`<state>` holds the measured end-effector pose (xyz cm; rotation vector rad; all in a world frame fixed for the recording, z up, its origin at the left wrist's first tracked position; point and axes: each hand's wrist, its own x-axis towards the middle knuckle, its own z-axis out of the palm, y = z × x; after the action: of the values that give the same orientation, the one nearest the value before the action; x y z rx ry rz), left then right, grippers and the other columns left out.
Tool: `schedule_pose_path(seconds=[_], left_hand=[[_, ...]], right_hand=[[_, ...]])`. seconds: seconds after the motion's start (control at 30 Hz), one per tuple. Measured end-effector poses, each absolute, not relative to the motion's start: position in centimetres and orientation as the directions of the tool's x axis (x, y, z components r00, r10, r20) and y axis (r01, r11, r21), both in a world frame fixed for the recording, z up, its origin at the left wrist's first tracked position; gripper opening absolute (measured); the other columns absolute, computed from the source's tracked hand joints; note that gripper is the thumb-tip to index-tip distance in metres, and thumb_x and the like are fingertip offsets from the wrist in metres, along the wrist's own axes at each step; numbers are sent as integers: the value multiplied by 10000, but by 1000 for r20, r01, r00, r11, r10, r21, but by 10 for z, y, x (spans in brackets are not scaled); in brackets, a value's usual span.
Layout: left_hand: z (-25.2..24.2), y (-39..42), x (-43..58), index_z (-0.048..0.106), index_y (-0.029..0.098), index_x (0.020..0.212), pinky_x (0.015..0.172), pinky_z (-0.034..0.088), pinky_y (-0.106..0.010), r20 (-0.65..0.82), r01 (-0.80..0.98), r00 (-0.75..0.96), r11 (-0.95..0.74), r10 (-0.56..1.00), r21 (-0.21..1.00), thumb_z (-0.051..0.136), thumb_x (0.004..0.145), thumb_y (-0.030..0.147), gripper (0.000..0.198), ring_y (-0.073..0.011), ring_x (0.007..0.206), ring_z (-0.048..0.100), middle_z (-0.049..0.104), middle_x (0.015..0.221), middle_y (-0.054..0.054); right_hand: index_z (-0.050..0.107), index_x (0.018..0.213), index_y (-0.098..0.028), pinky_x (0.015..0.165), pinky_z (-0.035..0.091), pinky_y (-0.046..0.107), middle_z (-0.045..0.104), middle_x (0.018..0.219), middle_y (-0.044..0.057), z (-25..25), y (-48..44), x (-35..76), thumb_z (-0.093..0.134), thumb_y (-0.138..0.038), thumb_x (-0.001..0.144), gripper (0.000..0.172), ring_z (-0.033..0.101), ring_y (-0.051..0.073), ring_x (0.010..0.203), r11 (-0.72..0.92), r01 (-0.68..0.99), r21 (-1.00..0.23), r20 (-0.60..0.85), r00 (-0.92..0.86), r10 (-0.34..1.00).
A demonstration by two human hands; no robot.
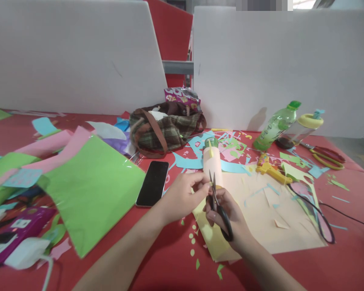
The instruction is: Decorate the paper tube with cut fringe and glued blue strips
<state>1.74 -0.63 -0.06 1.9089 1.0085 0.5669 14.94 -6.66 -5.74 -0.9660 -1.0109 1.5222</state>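
Observation:
My right hand [226, 214] grips black-handled scissors [221, 214], their blades pointing away from me and slightly apart. Close to the blades, my left hand [189, 194] has its thumb and fingers pinched together. Whatever lies between those fingertips is too small to make out. Just beyond both hands is a cylinder wrapped in pale paper [211, 163], with a green top and a yellow strip on it. Cream paper sheets [279, 214] lie beneath and to the right of my right hand.
A black phone [152, 184] and a green sheet [97, 194] lie left. A plaid bag [176, 129] stands behind. At right are a yellow glue gun [273, 169], a green bottle [276, 125], a clear cup [303, 129] and red-handled pliers [327, 155]. Paper scraps litter the red table.

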Motion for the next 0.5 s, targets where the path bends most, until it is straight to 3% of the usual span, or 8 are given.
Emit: schedule_pose_path(seconds=[0.5], left_hand=[[11, -2, 3, 465, 146, 584, 456, 255, -176, -81, 539, 591, -318, 802, 780, 390, 739, 210, 184, -57, 479, 318, 368, 503, 58]], right_hand=[[428, 826, -221, 445, 291, 194, 418, 623, -53, -68, -66, 151, 627, -239, 650, 267, 367, 68, 501, -173, -280, -944, -112, -220, 969]])
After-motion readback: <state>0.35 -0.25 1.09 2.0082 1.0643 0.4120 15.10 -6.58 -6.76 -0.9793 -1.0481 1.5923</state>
